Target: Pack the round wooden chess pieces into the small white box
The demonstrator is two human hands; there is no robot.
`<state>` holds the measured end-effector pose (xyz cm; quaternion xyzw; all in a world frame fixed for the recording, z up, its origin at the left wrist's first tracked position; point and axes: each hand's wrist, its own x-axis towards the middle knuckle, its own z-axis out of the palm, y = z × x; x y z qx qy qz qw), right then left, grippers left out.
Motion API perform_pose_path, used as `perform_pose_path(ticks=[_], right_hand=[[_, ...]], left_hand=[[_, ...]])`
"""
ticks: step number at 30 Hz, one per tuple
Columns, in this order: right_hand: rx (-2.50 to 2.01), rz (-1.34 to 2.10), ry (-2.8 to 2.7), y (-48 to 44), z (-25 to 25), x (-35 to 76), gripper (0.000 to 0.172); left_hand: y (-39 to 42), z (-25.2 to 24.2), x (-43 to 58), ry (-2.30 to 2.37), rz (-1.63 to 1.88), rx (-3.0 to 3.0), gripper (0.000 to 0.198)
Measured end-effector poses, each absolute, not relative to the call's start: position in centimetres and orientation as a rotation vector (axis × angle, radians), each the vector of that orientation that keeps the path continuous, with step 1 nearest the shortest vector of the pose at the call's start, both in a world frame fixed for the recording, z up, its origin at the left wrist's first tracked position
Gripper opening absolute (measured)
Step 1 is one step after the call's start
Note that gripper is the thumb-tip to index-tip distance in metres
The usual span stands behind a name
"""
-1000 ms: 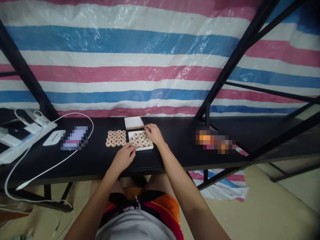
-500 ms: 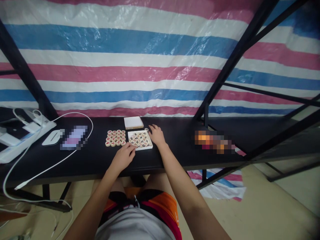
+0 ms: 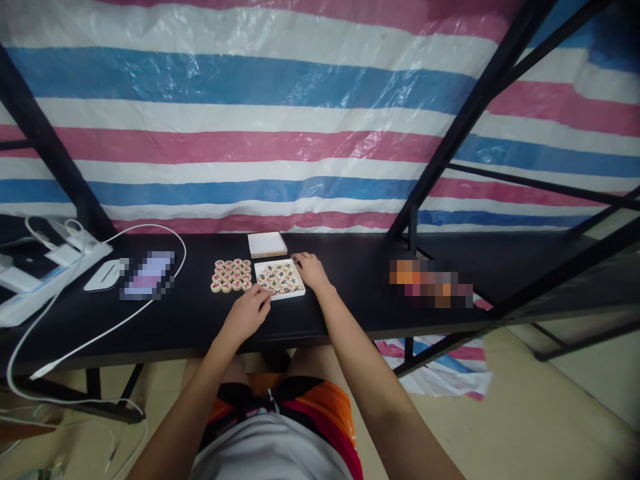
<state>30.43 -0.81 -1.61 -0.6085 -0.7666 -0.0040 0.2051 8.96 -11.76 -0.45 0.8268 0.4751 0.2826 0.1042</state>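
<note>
A shallow white box holds several round Chinese chess pieces with black characters. My left hand is closed on the near left rim of this box. At the far right corner, the curled fingers of my right hand are on a single Chinese chess piece, which they partly cover. Left of the box, red-marked pieces stand in tidy rows on the black table.
A white box lid lies behind the box. To the left are a blurred-out phone, a white flat device, a power strip and a white cable. A pixelated orange object is at the right.
My right hand has shifted slightly left, and its fingers have closed over the loose piece by the box's far right corner. My left hand stays at the rim.
</note>
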Motion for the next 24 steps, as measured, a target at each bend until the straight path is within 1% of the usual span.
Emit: perform_pose_path(ticks=[11,24], right_hand=[[-1.763,0.039,-1.994,-0.74,-1.70,30.64,0.020],[-1.753,0.101,-1.948,-0.55,-2.00,30.77,0.018]], left_hand=[[-11.75,-0.47,8.99,1.399,0.846,2.446,0.026],[-11.70,-0.47,9.01,1.400,0.852,2.448,0.026]])
